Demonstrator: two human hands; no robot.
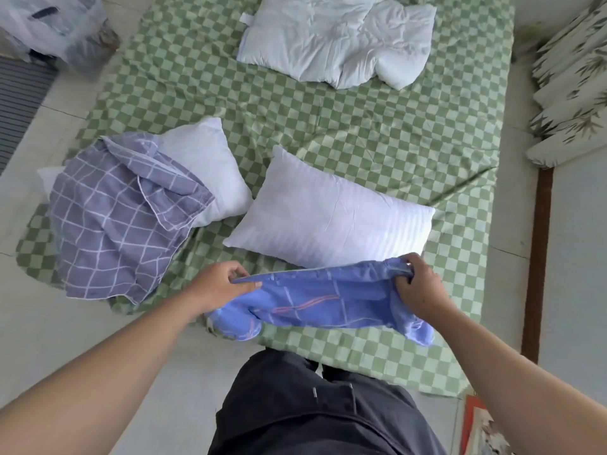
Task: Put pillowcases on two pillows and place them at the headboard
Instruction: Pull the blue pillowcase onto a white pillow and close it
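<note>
- Softly rumpled, a blue pillowcase of thin cloth, with a pale grid and a reddish wavy stripe, is stretched between both hands above the near edge of the bed, just in front of the bare pillow.
- That white pillow is plump and rectangular, its cover faintly striped; it lies on the green-and-cream checked sheet.
- Left of it, touching at a corner, a 2nd white pillow lies partly under a loose purple-grey pillowcase with a white grid, draped in folds over its near end; I cannot tell whether the pillow is inside it.
- Farther up the bed sits a crumpled white quilt, puffy and creased.
- Left hand: arm extended, knuckles up, its grip closed, thumb and fingers pinching the blue case's upper edge.
- Right hand: wrist bent inward, fingers curled down, its grip clamped on a bunched gather of the same cloth.
- Dark trousers fill the bottom centre.
</note>
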